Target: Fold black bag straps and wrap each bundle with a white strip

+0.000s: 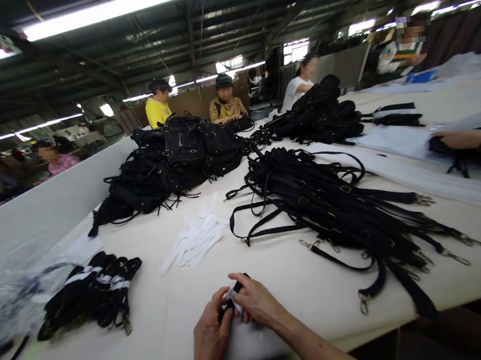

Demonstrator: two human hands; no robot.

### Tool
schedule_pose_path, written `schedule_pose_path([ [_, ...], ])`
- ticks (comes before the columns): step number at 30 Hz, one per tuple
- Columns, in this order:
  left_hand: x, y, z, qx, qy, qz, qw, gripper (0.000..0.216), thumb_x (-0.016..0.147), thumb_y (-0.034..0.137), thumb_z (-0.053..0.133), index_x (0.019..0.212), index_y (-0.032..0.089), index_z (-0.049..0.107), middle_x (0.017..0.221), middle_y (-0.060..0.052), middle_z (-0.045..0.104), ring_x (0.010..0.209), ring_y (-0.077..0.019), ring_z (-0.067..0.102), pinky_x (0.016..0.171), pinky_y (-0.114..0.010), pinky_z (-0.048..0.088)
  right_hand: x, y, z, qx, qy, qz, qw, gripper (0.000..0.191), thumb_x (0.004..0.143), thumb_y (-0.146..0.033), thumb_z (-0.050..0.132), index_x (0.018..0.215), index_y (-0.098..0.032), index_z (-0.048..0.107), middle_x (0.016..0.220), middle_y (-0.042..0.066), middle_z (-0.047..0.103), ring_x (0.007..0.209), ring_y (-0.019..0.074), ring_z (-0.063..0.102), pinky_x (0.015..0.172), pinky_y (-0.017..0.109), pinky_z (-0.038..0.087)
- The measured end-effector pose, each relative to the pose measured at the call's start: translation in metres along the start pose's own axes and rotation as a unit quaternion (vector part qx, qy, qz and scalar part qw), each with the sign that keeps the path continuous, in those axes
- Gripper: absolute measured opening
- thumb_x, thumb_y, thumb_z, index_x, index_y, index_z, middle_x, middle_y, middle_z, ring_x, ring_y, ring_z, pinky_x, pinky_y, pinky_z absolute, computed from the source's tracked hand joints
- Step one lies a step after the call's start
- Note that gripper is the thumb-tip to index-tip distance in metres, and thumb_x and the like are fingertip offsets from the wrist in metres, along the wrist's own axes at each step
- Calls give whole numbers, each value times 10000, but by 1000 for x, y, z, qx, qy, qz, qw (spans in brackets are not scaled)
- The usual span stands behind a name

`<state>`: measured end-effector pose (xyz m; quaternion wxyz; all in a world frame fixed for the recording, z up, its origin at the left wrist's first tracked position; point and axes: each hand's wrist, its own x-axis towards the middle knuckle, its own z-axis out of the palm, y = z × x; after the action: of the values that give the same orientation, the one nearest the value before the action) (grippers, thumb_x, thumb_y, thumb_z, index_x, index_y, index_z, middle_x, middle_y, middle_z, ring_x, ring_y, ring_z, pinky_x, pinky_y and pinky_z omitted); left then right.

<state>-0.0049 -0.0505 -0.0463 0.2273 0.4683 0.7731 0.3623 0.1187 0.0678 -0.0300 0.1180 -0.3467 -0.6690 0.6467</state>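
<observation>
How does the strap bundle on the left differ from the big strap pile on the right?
The strap bundle is folded, compact and banded with white strips; the strap pile lies loose and unbanded, ends and metal clips fanned out. The bundle is much smaller than the pile. The bundle sits left of both hands, the pile to their right. Both are black straps with metal hardware on the same table.
</observation>
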Motion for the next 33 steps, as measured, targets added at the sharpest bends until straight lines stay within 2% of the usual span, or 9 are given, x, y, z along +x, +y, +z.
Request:
schedule_pose_path([
  [8,-3,-2,2,-5,-1,21,1000,384,877,342,504,1260,314,529,1175,-12,721,1053,-170,684,927,-318,533,5,-12,-3,-29,-20,39,999,596,773,-141,480,1367,-186,473,587,-37,642,412,99,553,408,174,385],
  [17,-5,-2,4,13,26,61,998,317,892,266,483,1207,296,512,1169,-18,710,1076,-168,678,923,-335,544,3,-17,3,-68,2,30,997,396,799,-127,490,1184,-178,569,555,-29,620,448,129,591,417,194,434],
  [20,-6,-8,6,29,32,85,995,307,903,259,477,1206,283,516,1168,-36,701,1064,-172,675,926,-348,544,2,-17,1,-42,-26,28,998,325,797,-122,478,1099,-174,588,559,-29,625,455,136,606,427,206,469],
  [26,-8,-13,7,62,36,125,990,286,922,271,474,1202,285,530,1153,-43,702,1021,-178,674,903,-355,545,0,-14,-6,17,-62,54,996,369,750,-82,401,1056,-181,583,559,-31,634,490,152,653,473,239,531],
  [30,-9,-8,4,65,32,130,989,280,920,259,475,1190,288,541,1117,-36,710,972,-175,678,868,-340,547,-6,-12,-8,-3,-58,24,998,286,817,-162,419,1036,-194,601,564,-28,633,524,154,665,478,220,513],
  [33,-9,-4,3,56,29,123,990,248,914,261,486,1150,289,557,1062,-15,714,939,-168,678,834,-318,547,-11,-14,-7,-80,-39,-29,996,206,853,-221,469,979,-209,631,543,-34,614,507,139,639,470,193,464],
])
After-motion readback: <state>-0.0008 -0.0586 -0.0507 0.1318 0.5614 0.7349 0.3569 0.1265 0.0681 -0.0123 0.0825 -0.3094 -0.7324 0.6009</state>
